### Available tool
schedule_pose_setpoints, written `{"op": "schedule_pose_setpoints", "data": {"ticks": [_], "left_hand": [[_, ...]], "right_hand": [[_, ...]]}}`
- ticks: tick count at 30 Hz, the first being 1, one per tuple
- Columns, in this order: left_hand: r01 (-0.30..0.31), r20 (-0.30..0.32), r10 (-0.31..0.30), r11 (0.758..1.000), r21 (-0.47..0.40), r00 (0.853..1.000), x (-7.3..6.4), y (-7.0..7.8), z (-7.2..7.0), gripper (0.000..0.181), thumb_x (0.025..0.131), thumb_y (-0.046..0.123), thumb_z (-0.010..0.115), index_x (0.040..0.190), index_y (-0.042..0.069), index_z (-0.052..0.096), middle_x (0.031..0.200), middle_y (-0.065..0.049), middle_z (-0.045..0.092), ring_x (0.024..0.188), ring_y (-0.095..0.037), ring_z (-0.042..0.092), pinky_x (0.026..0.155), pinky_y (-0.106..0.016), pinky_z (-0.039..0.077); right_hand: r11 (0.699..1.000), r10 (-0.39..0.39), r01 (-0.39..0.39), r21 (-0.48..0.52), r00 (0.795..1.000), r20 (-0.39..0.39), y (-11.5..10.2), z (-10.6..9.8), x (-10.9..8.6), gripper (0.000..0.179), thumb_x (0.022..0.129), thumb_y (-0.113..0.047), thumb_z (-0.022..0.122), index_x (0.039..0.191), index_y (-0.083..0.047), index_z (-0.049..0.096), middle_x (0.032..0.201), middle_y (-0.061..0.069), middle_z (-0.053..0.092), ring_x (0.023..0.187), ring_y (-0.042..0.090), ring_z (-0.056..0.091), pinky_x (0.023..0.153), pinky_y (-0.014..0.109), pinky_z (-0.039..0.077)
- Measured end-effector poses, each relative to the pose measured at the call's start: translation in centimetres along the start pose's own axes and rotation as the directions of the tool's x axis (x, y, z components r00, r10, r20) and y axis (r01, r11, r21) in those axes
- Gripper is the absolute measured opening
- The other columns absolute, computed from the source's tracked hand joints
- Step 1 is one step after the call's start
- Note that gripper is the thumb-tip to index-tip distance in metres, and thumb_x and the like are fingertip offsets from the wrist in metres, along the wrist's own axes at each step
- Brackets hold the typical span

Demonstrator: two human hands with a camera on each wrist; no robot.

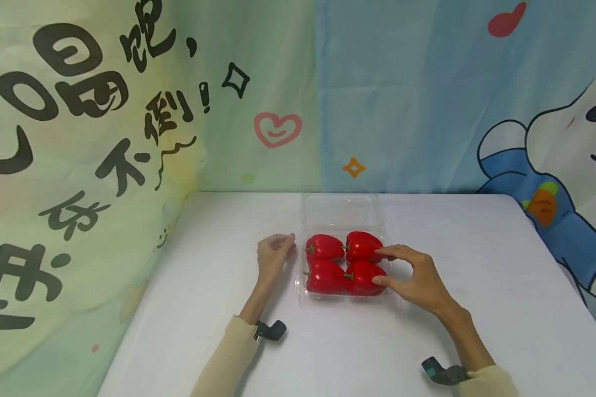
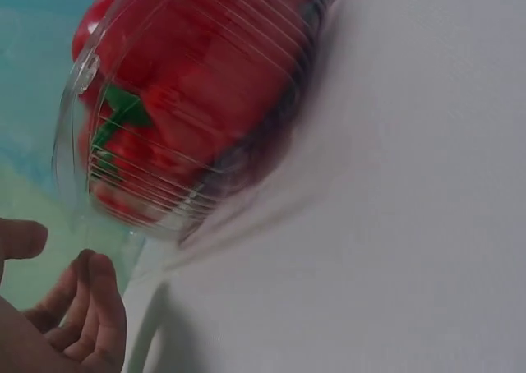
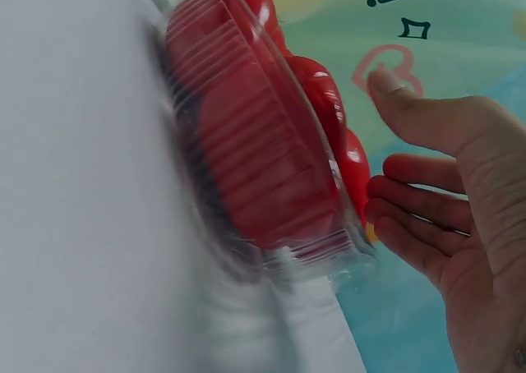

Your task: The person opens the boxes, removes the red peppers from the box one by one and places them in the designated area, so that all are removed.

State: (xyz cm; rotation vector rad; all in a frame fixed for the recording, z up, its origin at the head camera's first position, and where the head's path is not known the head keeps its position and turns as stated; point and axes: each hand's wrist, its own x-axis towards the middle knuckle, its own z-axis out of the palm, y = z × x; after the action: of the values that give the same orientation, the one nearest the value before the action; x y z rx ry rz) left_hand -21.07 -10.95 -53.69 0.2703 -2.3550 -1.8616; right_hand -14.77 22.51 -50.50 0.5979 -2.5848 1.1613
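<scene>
Several shiny red bell peppers with green stems lie in two rows in a clear plastic clamshell box (image 3: 320, 254). In the head view they are a back left pepper (image 1: 325, 248), a back right pepper (image 1: 361, 246), a front left pepper (image 1: 326, 277) and a front right pepper (image 1: 363, 278). Beside the box's left edge is my left hand (image 1: 273, 256), its fingers loosely bent around nothing; the left wrist view shows a gap to the box. My right hand (image 1: 419, 278) spreads thumb and fingers at the right-hand peppers; whether it touches them I cannot tell.
The box's transparent lid (image 1: 340, 211) is folded back toward the far edge of the white table (image 1: 357, 353). Behind the table hangs a printed cloth (image 1: 397, 99), which also runs along the left side. A dark wrist device (image 1: 444, 372) sits on each forearm.
</scene>
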Motion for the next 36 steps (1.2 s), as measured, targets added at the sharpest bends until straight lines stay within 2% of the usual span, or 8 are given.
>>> {"op": "schedule_pose_setpoints", "data": {"ticks": [6, 13, 21, 31, 36], "left_hand": [[-0.007, 0.020, 0.008, 1.000, -0.028, 1.000, 0.8, -0.3, 1.0, 0.029, 0.103, 0.028, 0.075, 0.107, 0.000, 0.079, 0.101, -0.018, 0.084, 0.087, -0.023, 0.082, 0.076, -0.025, 0.064], [-0.023, 0.006, 0.023, 0.999, -0.042, 1.000, 1.0, -0.3, 1.6, 0.023, 0.102, 0.023, 0.075, 0.104, 0.000, 0.080, 0.099, -0.018, 0.084, 0.083, -0.015, 0.078, 0.073, -0.020, 0.059], [-0.016, 0.016, 0.017, 0.998, -0.053, 1.000, 1.0, -0.3, 1.9, 0.021, 0.102, 0.020, 0.075, 0.102, -0.001, 0.079, 0.097, -0.020, 0.083, 0.074, -0.008, 0.071, 0.066, -0.018, 0.055], [-0.024, 0.028, 0.024, 1.000, -0.017, 0.999, 1.1, -0.4, 1.9, 0.022, 0.102, 0.020, 0.075, 0.101, -0.001, 0.080, 0.093, -0.020, 0.082, 0.072, -0.008, 0.070, 0.064, -0.018, 0.053], [-0.048, 0.035, 0.049, 0.999, -0.016, 0.998, 1.2, -0.3, 1.9, 0.022, 0.102, 0.020, 0.075, 0.100, -0.002, 0.080, 0.092, -0.021, 0.082, 0.073, -0.011, 0.070, 0.065, -0.019, 0.054]], "right_hand": [[1.000, -0.015, 0.015, -0.002, 0.999, 0.032, 0.1, 0.5, -0.5, 0.066, 0.073, -0.015, 0.101, 0.134, -0.014, 0.076, 0.129, 0.006, 0.080, 0.111, 0.027, 0.075, 0.095, 0.055, 0.065], [1.000, 0.009, -0.010, 0.018, 0.997, 0.078, 0.0, 0.6, -0.5, 0.065, 0.075, -0.019, 0.100, 0.135, -0.011, 0.075, 0.133, 0.010, 0.078, 0.120, 0.031, 0.073, 0.098, 0.064, 0.062], [1.000, 0.028, -0.028, -0.006, 0.987, 0.157, -0.4, 0.7, -0.2, 0.070, 0.076, -0.026, 0.101, 0.137, -0.008, 0.073, 0.138, 0.014, 0.075, 0.129, 0.040, 0.069, 0.101, 0.063, 0.061], [0.995, 0.051, -0.032, -0.091, 0.975, 0.215, -0.6, 0.7, -0.2, 0.071, 0.078, -0.032, 0.099, 0.138, -0.007, 0.071, 0.138, 0.017, 0.073, 0.130, 0.042, 0.067, 0.101, 0.064, 0.060], [0.994, 0.040, -0.017, -0.108, 0.976, 0.215, -0.6, 0.7, -0.1, 0.070, 0.077, -0.030, 0.100, 0.136, -0.006, 0.072, 0.136, 0.016, 0.074, 0.127, 0.039, 0.069, 0.101, 0.063, 0.061]]}}
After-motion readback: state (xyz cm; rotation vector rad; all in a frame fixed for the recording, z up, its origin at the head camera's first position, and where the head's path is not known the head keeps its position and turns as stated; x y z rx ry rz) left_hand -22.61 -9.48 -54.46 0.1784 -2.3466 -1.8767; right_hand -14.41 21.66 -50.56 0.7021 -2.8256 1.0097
